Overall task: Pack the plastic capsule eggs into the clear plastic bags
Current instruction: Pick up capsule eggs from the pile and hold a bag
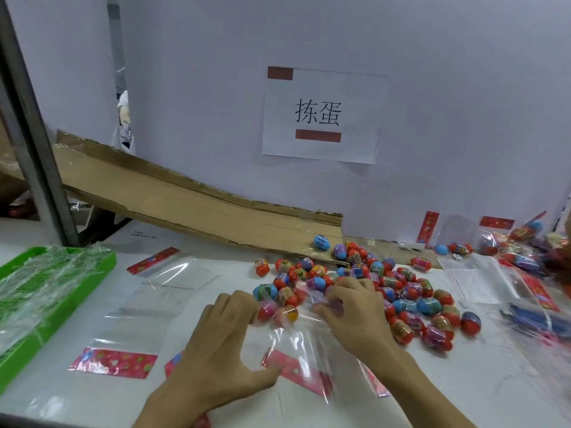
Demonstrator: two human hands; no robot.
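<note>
A heap of several small capsule eggs, red, blue and purple with printed bands, lies on the white table. A clear plastic bag with a pink printed header lies open in front of me, a few eggs at its far end. My left hand rests on the bag's near left side, fingers spread, thumb by the pink header. My right hand is curled at the bag's far end among the eggs, seemingly pinching the film; what its fingers hold is hidden.
More empty clear bags with pink headers lie to the left. A green tray holding crumpled film stands at the left edge. A cardboard ramp slopes down from the back left. Filled bags pile at the right.
</note>
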